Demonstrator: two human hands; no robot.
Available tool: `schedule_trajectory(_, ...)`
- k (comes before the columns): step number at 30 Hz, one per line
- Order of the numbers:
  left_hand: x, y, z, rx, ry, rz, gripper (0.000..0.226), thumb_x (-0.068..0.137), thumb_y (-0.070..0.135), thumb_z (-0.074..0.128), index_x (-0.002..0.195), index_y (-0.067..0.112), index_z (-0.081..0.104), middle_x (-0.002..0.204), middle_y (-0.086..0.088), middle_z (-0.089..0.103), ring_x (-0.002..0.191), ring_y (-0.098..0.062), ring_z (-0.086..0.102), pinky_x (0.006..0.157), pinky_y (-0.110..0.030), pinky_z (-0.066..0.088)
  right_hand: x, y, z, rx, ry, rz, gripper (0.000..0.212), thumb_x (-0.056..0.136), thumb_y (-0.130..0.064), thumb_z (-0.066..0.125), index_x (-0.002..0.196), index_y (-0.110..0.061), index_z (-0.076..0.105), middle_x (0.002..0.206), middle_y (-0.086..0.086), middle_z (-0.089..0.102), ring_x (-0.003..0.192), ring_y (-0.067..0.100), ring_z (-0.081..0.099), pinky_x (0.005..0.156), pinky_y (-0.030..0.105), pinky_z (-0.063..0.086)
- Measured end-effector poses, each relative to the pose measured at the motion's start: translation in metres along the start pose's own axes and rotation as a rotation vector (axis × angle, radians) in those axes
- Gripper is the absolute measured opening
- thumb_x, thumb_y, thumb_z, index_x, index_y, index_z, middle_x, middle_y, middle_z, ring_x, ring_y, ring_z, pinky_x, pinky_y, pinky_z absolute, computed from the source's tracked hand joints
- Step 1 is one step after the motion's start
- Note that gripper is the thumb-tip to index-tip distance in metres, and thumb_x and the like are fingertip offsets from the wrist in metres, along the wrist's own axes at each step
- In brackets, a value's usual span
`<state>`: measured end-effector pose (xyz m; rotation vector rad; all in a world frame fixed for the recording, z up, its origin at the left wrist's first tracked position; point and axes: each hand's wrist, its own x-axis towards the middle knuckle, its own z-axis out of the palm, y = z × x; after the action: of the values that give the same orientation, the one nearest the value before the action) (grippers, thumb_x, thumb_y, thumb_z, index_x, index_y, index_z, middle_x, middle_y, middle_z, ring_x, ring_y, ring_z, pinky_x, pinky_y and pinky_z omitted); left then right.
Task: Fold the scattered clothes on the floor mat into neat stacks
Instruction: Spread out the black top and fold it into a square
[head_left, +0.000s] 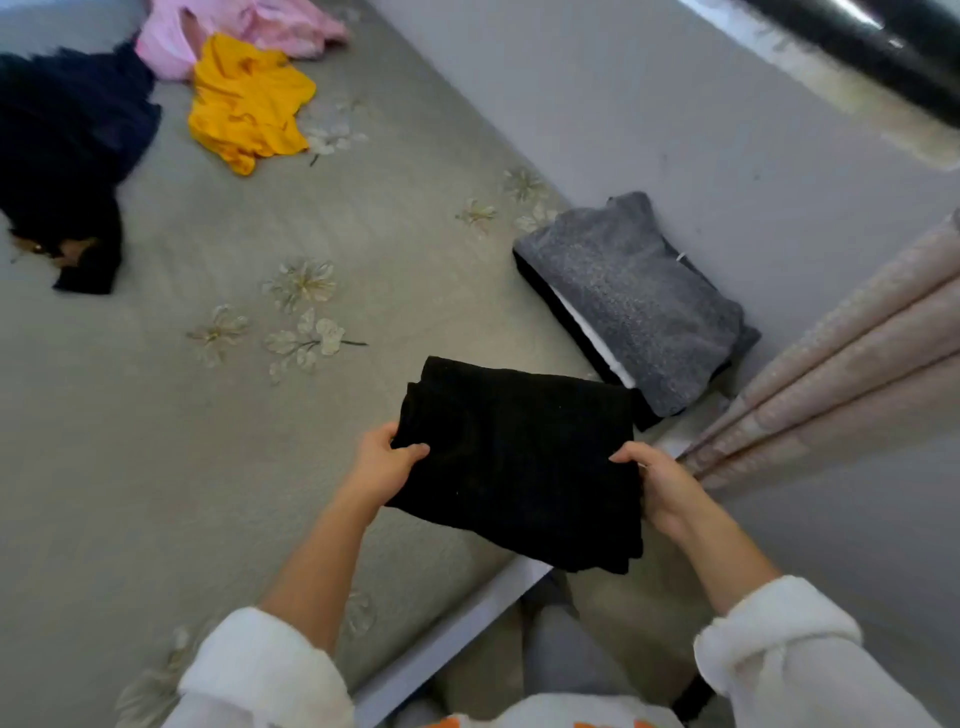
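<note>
Meanwhile both hands, left hand (382, 465) and right hand (662, 486), grasp the folded black garment (519, 462) over the mat's edge (457, 639), grey stack (634, 301) just beyond, open mat (156, 415) leftward.

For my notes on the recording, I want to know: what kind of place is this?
Probably a room in a home. A grey floor mat with a flower pattern covers the floor, pink curtains hang at the right, and loose clothes such as a yellow garment lie around.

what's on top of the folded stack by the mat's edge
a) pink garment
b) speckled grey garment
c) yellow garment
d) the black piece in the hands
b: the speckled grey garment lies folded on top of the stack, while the yellow garment and pink garment lie unfolded at the far end of the mat.
</note>
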<state>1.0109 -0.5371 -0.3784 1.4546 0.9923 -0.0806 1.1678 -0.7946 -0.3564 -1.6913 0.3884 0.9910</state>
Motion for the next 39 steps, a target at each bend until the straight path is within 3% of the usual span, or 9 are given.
schedule_trajectory(4,0.042,0.065,0.062,0.069,-0.054,0.067,0.03,0.092,0.01,0.059,0.121,0.017,0.06,0.106,-0.003,0.067,0.093,-0.018,0.065,0.076,-0.03,0.052,0.03,-0.045,-0.063,0.085,-0.015,-0.054,0.03,0.079,-0.014,0.056,0.109,-0.014,0.056,0.104,0.008,0.052,0.097,0.027,0.049,0.076,0.036,0.037)
schedule_trajectory(10,0.11,0.161,0.153,0.192,-0.099,0.135,0.028,0.09,0.008,0.061,0.116,0.018,0.062,0.104,-0.004,0.068,0.089,-0.018,0.066,0.079,-0.032,0.053,0.086,-0.116,-0.145,0.155,0.013,-0.055,0.036,0.075,-0.008,0.054,0.11,-0.003,0.064,0.103,0.01,0.06,0.097,0.027,0.056,0.085,0.037,0.044)
schedule_trajectory(14,0.152,0.223,0.198,0.296,-0.128,0.184,0.026,0.09,0.008,0.061,0.114,0.019,0.064,0.094,0.003,0.068,0.084,-0.015,0.066,0.072,-0.027,0.053,0.112,-0.152,-0.182,0.251,0.044,-0.082,0.024,0.076,-0.007,0.058,0.099,-0.007,0.065,0.093,0.008,0.066,0.089,0.023,0.061,0.07,0.033,0.048)
schedule_trajectory(17,0.187,0.265,0.221,0.376,-0.114,0.236,0.023,0.09,0.005,0.061,0.11,0.016,0.065,0.098,-0.004,0.07,0.09,-0.022,0.067,0.082,-0.036,0.053,0.137,-0.174,-0.196,0.302,0.06,-0.119,0.024,0.078,-0.005,0.06,0.102,-0.01,0.061,0.098,0.009,0.066,0.091,0.024,0.062,0.067,0.032,0.048)
schedule_trajectory(25,0.284,0.334,0.27,0.578,0.225,0.464,0.02,0.089,0.013,0.06,0.109,0.014,0.065,0.098,-0.004,0.068,0.093,-0.028,0.064,0.079,-0.036,0.048,0.217,-0.202,-0.188,0.435,0.155,-0.146,0.028,0.084,-0.006,0.065,0.111,-0.008,0.058,0.106,0.009,0.068,0.094,0.024,0.067,0.065,0.03,0.055)
schedule_trajectory(28,0.306,0.31,0.287,0.932,0.243,0.416,0.053,0.093,0.016,0.053,0.143,0.021,0.036,0.14,-0.009,0.048,0.125,-0.03,0.048,0.111,-0.053,0.027,0.235,-0.194,-0.179,-0.009,0.351,-0.14,0.052,0.087,-0.017,0.066,0.132,-0.008,0.043,0.118,0.009,0.057,0.106,0.023,0.058,0.087,0.034,0.051)
schedule_trajectory(31,0.31,0.275,0.305,1.156,0.128,0.424,0.066,0.098,0.033,0.044,0.152,0.025,0.006,0.161,-0.007,0.002,0.147,-0.026,0.001,0.117,-0.054,0.008,0.241,-0.181,-0.168,-0.613,0.497,-0.367,0.073,0.088,-0.032,0.064,0.147,-0.013,0.026,0.146,0.008,0.034,0.134,0.023,0.033,0.107,0.036,0.034)
schedule_trajectory(35,0.309,0.233,0.324,1.265,-0.072,0.454,0.066,0.097,0.057,0.023,0.152,0.03,-0.001,0.159,-0.008,-0.017,0.145,-0.027,-0.02,0.117,-0.046,-0.003,0.258,-0.172,-0.151,-0.981,0.252,-0.517,0.077,0.093,-0.05,0.048,0.152,-0.03,0.004,0.16,-0.004,-0.007,0.146,0.015,-0.011,0.117,0.038,0.007)
schedule_trajectory(39,0.31,0.2,0.319,1.389,-0.133,0.369,0.072,0.096,0.061,0.017,0.15,0.025,-0.016,0.156,-0.015,-0.024,0.143,-0.032,-0.022,0.118,-0.044,-0.001,0.273,-0.157,-0.147,-1.169,0.095,-0.411,0.076,0.096,-0.053,0.039,0.152,-0.028,-0.006,0.16,0.001,-0.015,0.146,0.019,-0.017,0.118,0.037,0.0)
